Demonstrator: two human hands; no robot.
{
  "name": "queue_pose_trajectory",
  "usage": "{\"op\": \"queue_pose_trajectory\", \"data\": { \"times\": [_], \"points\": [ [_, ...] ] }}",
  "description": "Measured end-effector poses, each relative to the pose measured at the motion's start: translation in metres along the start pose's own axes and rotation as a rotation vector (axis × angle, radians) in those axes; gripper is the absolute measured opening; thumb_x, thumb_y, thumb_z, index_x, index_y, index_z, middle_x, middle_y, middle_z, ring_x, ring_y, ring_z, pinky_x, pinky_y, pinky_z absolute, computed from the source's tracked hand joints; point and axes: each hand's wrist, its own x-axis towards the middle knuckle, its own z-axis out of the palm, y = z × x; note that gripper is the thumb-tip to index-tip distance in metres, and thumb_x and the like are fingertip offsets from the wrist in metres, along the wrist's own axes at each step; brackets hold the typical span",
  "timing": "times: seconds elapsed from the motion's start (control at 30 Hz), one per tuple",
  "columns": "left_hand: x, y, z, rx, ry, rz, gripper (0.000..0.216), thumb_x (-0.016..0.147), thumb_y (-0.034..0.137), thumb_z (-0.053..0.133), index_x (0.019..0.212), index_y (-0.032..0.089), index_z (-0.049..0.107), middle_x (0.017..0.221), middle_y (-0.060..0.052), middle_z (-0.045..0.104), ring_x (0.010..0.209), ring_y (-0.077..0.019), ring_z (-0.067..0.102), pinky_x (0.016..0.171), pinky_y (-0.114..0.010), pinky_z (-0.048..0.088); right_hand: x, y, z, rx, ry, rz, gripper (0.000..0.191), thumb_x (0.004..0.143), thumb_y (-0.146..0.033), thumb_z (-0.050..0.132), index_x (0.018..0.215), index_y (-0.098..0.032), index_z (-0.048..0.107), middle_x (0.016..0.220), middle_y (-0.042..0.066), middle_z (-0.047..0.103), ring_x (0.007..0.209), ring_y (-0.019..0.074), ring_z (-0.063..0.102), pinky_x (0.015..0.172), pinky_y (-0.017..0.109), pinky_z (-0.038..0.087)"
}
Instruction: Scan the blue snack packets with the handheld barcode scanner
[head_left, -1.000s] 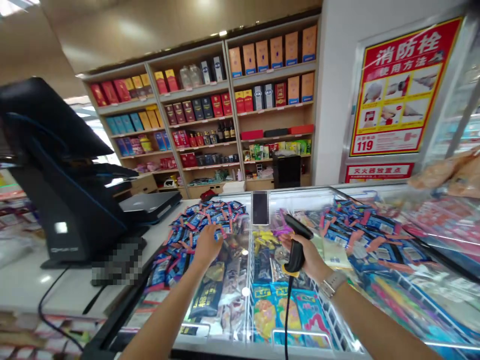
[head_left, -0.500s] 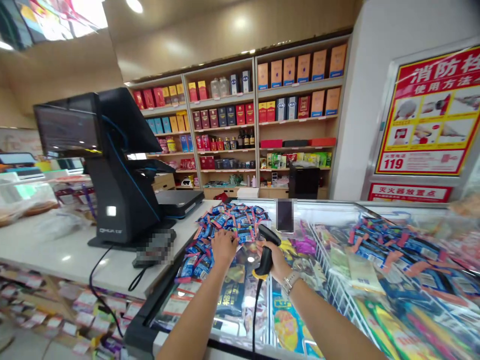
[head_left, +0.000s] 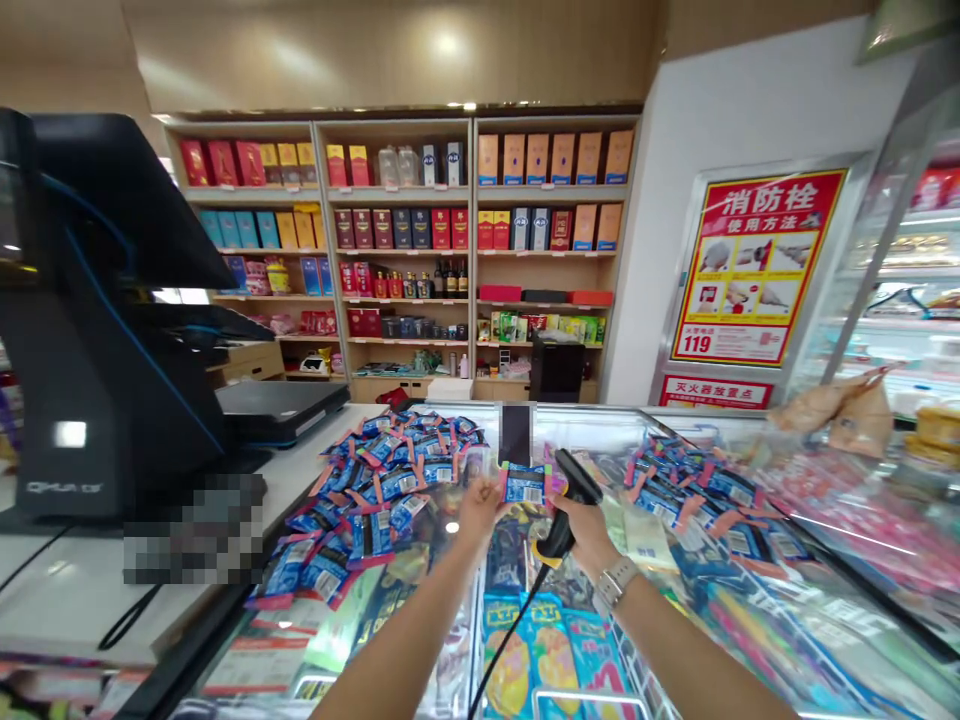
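Note:
My left hand [head_left: 480, 507] holds up a small blue and pink snack packet [head_left: 524, 483], its barcode side facing the scanner. My right hand [head_left: 589, 528] grips a black handheld barcode scanner [head_left: 568, 500] with a yellow band and a hanging cable, its head close to the packet's right edge. A silver watch sits on that wrist. Both hands hover over a glass-topped freezer [head_left: 675, 425]. A heap of matching blue and pink packets [head_left: 375, 490] lies on the glass to the left of my left hand.
A black checkout terminal [head_left: 97, 330] stands on the white counter [head_left: 52, 590] at left. More packets [head_left: 690, 490] lie on the glass at right. Shelves of boxed goods [head_left: 405, 250] line the back wall, and a red fire poster [head_left: 757, 265] hangs at right.
My left hand has lifted one packet off the heap and brought it up beside the scanner. My right hand shifted slightly right with the scanner; the view panned.

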Motion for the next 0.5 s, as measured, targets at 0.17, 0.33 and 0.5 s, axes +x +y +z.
{"op": "queue_pose_trajectory", "data": {
  "times": [0.17,0.33,0.5],
  "points": [
    [-0.015,-0.005,0.01,-0.035,-0.163,-0.205,0.047,0.054,0.043,0.084,0.086,0.017,0.061,0.08,-0.005,0.071,0.078,-0.0206,0.07,0.087,-0.042,0.053,-0.004,-0.004,-0.025,-0.04,-0.086,0.018,0.029,0.045,-0.017,0.083,0.061,-0.018,0.06,0.049,-0.003,0.06,0.041,0.014,0.055,0.042,0.026,0.049],
    [-0.016,0.003,-0.001,-0.003,-0.089,-0.153,0.053,0.049,0.041,0.087,0.09,0.012,0.068,0.084,-0.009,0.073,0.084,-0.0232,0.07,0.089,-0.041,0.053,-0.023,-0.015,-0.027,-0.179,-0.259,0.065,0.022,0.056,-0.028,0.08,0.062,-0.016,0.063,0.05,0.0,0.06,0.041,0.0115,0.052,0.042,0.024,0.042],
    [-0.008,0.006,-0.022,0.002,0.117,-0.053,0.045,0.05,0.042,0.085,0.08,0.012,0.069,0.084,-0.008,0.074,0.088,-0.0249,0.069,0.087,-0.041,0.055,-0.041,-0.043,-0.031,-0.623,-0.583,-0.017,0.028,0.067,-0.035,0.07,0.049,-0.017,0.059,0.041,0.002,0.055,0.036,0.0126,0.047,0.042,0.027,0.037]
  ]
}}
